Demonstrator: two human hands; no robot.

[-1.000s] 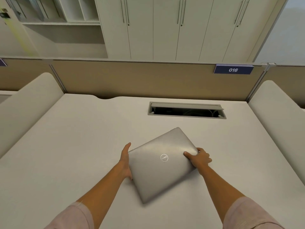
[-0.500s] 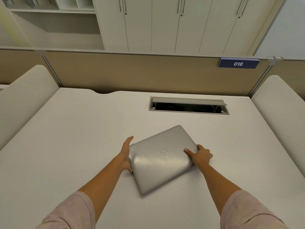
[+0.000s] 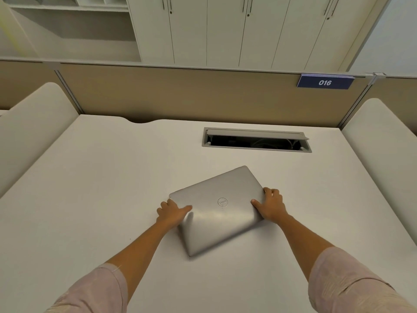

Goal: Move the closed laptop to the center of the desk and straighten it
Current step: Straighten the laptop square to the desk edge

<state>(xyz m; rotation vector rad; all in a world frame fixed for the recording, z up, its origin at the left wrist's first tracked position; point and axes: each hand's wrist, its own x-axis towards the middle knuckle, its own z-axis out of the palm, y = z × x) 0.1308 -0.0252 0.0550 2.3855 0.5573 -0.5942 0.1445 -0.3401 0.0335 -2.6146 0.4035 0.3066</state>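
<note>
Your left hand (image 3: 172, 213) now grips the laptop (image 3: 220, 210) like your right hand (image 3: 270, 205); it remains skewed on the table (image 3: 101, 177), straightening pending.

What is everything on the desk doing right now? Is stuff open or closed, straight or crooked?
laptop: closed, lying crooked on the desk
left hand: gripping the laptop's left edge
right hand: gripping the laptop's right edge
cable hatch: lid propped open
cupboard doors: closed
desk: bare apart from the laptop
</note>
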